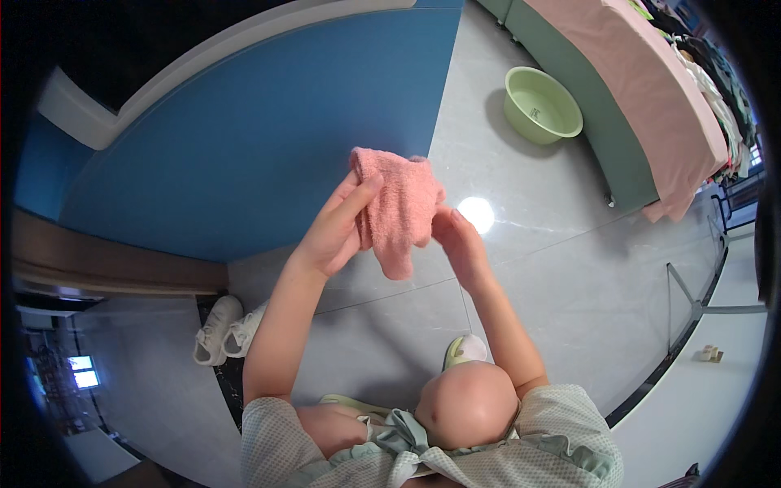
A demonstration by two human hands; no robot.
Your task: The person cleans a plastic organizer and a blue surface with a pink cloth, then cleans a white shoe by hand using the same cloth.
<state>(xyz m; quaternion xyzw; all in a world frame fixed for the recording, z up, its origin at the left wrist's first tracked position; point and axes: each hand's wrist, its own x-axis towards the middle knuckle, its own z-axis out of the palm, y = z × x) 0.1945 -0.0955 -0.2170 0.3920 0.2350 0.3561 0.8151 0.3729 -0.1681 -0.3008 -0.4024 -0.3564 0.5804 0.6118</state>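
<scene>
A pink terry cloth [399,204], folded or bunched, is held up in front of me at the middle of the view. My left hand [341,226] grips its left side, with the thumb across the front and the fingers behind. At the cloth's lower right edge is my right hand [457,241], its fingertips pinching the fabric. One end of the cloth hangs down between my hands.
A light green plastic basin [537,107] stands on the grey tiled floor beside a green bed frame [586,91] with a pink sheet [634,79]. A blue panel [262,134] is at the left. White shoes [216,329] lie near a dark threshold. My raised knee is below.
</scene>
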